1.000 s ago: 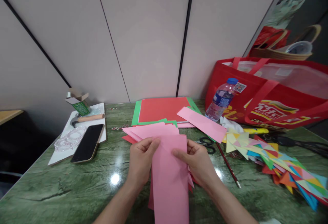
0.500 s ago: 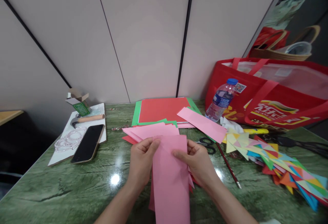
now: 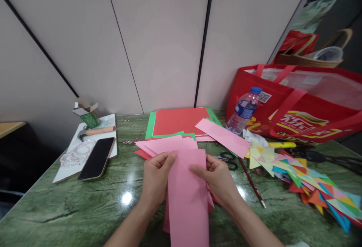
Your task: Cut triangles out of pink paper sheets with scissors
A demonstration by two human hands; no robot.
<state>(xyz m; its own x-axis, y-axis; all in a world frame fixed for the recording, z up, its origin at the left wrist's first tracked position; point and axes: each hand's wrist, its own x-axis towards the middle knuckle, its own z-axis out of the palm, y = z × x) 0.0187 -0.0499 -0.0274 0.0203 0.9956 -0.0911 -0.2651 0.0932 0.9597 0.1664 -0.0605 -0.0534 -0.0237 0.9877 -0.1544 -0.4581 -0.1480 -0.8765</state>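
A long strip of pink paper [image 3: 189, 201] is held up in front of me, its lower end running out of the bottom of the view. My left hand [image 3: 157, 177] pinches its upper left edge, thumb on the near face. On the right edge, my right hand [image 3: 219, 179] grips it with the thumb laid across the paper. Another pink layer shows behind the strip at lower left. Just beyond the hands lies a fanned pile of pink, red and green paper [image 3: 166, 144], partly hidden by the strip.
Red sheets [image 3: 181, 121] lie by the wall. Left are a phone [image 3: 97, 159], a hammer [image 3: 98, 131] and a small green box [image 3: 89, 117]. To the right are black-handled scissors [image 3: 228, 158], a pencil [image 3: 252, 183], a water bottle [image 3: 244, 109], a red bag [image 3: 305, 103] and folded coloured paper [image 3: 313, 184].
Both hands keep the same hold on the pink paper strip. The strip has shifted very slightly to the left; the other things lie where they were.
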